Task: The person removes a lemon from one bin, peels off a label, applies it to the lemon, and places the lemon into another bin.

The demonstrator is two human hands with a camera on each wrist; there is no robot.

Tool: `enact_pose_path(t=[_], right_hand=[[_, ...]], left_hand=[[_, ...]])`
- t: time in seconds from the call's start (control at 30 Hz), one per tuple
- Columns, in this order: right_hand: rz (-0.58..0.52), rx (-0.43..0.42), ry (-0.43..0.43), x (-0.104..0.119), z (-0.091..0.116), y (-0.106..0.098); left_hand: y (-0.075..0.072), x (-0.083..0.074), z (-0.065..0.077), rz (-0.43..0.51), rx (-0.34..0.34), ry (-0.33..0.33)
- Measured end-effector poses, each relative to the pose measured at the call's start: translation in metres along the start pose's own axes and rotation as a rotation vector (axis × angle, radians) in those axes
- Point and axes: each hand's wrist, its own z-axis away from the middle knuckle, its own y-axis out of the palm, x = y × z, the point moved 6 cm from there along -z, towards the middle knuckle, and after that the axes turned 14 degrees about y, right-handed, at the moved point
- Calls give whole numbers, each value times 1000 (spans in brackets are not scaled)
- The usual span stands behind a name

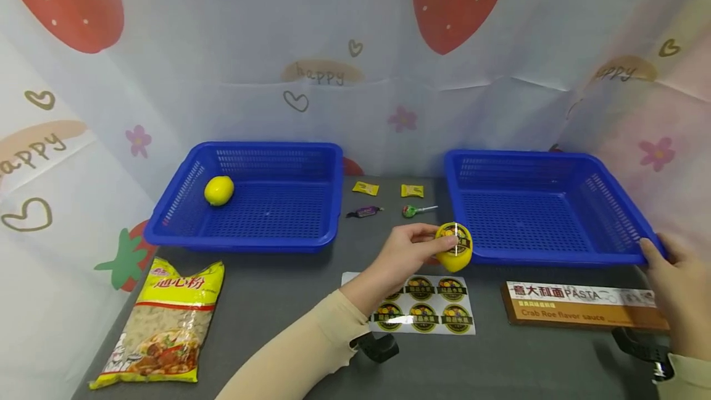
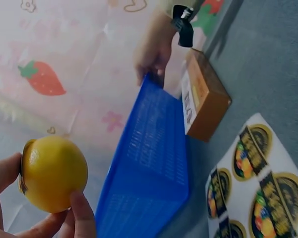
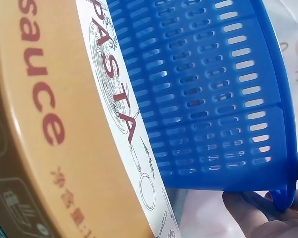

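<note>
left hand [image 1: 407,250] on my distant feed, fingers pinching a stickered lemon [image 1: 454,262] near the right basket [image 1: 561,257], right hand [image 1: 679,283] fingers gripping that basket's rim, sticker sheet [image 1: 424,298] on the table [image 1: 266,295]

Head faces down; 2 wrist views near, seemingly sharing basket [image 2: 139,173].

l hand [image 1: 397,258] pinching, r hand [image 1: 680,286] gripping

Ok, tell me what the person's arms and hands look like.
Beige fabric sleeves reach toward both wrists. The left hand and right hand are gloveless, each with a black wrist-worn device near the sleeve's end.
</note>
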Motion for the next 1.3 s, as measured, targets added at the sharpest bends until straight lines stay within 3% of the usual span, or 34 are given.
enact_pose_path(t=[0.17,0.37,0.53,0.8,1.03,1.3], right_hand=[[42,-14,37,0,1,2],[33,-13,25,2,4,2],[66,-34,6,4,8,0],[96,-49,-5,3,6,-1],[130,-70,-28,4,5,-2],[110,-57,-21,3,5,-1]], left_hand=[[16,0,-21,5,-18,-1],[37,-1,-47,-13,-85,-15],[50,-2,-60,-20,-128,-31],[58,-4,-66,-109,-169,-55],[56,-2,-65,-134,-223,-59],[53,-3,-65,-193,-221,-39]])
